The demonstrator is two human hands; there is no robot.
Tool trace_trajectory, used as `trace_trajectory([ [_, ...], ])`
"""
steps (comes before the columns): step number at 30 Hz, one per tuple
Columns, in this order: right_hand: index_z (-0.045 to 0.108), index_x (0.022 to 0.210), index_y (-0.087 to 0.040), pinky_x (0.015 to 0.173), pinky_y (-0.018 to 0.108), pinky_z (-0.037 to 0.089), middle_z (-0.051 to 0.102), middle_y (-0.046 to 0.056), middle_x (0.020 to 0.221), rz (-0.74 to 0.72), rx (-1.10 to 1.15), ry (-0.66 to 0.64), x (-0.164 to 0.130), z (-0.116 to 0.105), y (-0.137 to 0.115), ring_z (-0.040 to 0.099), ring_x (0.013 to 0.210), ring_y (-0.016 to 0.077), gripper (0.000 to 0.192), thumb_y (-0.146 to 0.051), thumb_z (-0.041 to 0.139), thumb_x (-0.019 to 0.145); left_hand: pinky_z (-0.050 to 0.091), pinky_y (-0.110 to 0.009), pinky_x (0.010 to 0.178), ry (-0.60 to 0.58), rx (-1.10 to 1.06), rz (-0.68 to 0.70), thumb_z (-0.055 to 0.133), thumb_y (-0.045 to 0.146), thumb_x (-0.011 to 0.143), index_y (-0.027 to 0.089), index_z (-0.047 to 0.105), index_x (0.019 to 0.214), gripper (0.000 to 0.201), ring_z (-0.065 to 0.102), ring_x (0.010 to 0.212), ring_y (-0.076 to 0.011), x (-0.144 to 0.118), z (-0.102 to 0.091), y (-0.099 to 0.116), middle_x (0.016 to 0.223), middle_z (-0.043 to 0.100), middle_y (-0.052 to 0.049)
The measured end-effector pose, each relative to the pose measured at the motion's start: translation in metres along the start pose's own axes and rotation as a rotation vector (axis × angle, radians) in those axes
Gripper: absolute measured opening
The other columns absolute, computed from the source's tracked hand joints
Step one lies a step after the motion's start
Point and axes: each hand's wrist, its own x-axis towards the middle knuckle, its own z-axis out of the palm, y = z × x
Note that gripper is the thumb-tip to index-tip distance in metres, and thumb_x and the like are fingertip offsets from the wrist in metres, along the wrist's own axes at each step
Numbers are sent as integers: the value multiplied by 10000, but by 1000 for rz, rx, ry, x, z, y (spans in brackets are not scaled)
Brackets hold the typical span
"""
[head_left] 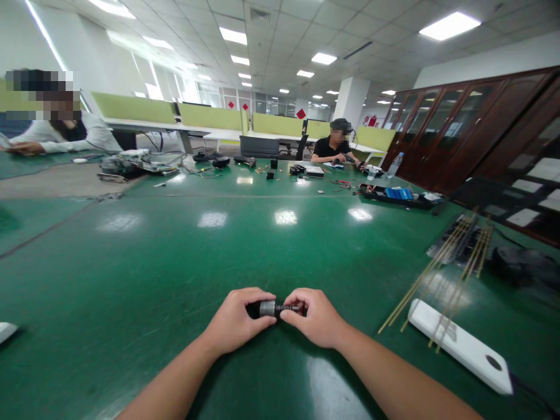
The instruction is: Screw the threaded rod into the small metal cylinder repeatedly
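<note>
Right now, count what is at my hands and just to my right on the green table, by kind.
Small cylindrical part, held between left hand and right hand: 1
White flat device: 1
Bundle of thin yellowish rods: 1
Total: 3

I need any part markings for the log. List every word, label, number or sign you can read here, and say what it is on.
No text can be read.
Small cylindrical part held between the left hand and right hand: no marking shows.
White flat device: no lettering visible.
Red diamond signs on the far windows: too small to read.
Blue packs: print blurred.
Water bottle: label too small.
</note>
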Motion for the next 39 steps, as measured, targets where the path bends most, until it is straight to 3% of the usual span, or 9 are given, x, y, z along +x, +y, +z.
trace_trajectory([
  [39,702,903,-183,603,236,393,629,-11,713,63,98,5,1,-2,-2,528,630,122,131,-299,664,858,486,-310,825,65,-21,1,772,363,809,269,726,1073,284,655,899,-196,-2,-2,0,975,716,-14],
])
